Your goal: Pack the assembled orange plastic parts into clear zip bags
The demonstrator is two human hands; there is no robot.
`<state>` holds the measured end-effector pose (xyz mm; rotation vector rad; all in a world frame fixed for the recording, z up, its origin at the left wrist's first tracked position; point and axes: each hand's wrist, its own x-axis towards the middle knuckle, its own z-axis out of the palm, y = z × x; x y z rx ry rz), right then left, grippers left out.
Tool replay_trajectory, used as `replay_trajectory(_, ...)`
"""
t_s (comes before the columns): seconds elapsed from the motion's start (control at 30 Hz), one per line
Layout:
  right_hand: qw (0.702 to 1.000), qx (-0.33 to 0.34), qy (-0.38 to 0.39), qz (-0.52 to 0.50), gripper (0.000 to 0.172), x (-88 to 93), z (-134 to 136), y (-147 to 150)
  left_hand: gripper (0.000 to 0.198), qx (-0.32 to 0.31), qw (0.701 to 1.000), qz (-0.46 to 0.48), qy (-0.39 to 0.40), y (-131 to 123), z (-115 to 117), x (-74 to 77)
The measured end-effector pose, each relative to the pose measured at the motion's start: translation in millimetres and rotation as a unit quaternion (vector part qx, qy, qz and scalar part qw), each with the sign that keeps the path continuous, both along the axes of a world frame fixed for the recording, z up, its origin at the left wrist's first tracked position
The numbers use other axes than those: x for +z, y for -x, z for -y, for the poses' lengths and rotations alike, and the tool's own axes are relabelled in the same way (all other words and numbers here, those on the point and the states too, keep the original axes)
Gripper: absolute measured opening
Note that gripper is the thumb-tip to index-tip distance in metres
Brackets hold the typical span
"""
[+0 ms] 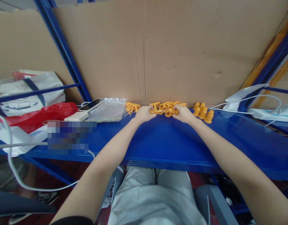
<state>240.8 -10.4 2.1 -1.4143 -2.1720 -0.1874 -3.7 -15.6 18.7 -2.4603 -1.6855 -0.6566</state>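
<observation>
My left hand [145,114] reaches to the far side of the blue tabletop, its fingers closed around an orange plastic piece [158,112]. Facing it, my right hand [184,114] has its fingertips closed on another orange plastic piece [173,111]. Small ring-like orange parts [167,114] lie between the hands. Behind them is a row of orange T-shaped pieces [167,104]. More orange branched pieces [132,107] lie left of my left hand, beside small metal bits [127,115]. Several orange cap-shaped pieces [203,113] stand to the right of my right hand. My fingers partly hide the held pieces.
A cardboard wall [176,56] rises behind the blue table [162,143]. To the left are a clear plastic bag [107,110], a phone [89,105], a white box [76,116], a red bag [40,115] and a pixelated patch. White cables [247,97] run at the right.
</observation>
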Motion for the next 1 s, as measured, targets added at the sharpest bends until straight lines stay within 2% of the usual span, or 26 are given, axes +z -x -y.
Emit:
replay_trajectory(0.13,0.995,0.085,-0.049,-0.008,0.029,-1.8,-1.4,1.9,0.034,-0.003,1.0,0.001,-0.003,-0.2,-0.5,-0.4)
replay_trajectory(0.27,0.987,0.147,-0.054,-0.024,0.035,-4.1,-2.0,4.7,0.03,-0.036,0.999,0.009,-0.01,0.7,-2.2,-1.7)
replay_trajectory(0.5,0.989,0.139,-0.031,-0.033,0.041,-2.6,-1.0,4.6,0.028,-0.051,0.998,0.016,-0.021,2.1,-3.3,-1.8)
replay_trajectory(0.77,0.989,0.14,-0.05,-0.021,0.045,-0.8,-0.3,4.1,0.029,-0.055,0.998,0.041,-0.013,1.5,-0.4,-0.9)
replay_trajectory(1.0,0.991,0.128,-0.047,-0.015,0.046,-7.3,-3.3,3.7,0.027,-0.059,0.996,0.062,-0.007,2.1,-2.5,-2.3)
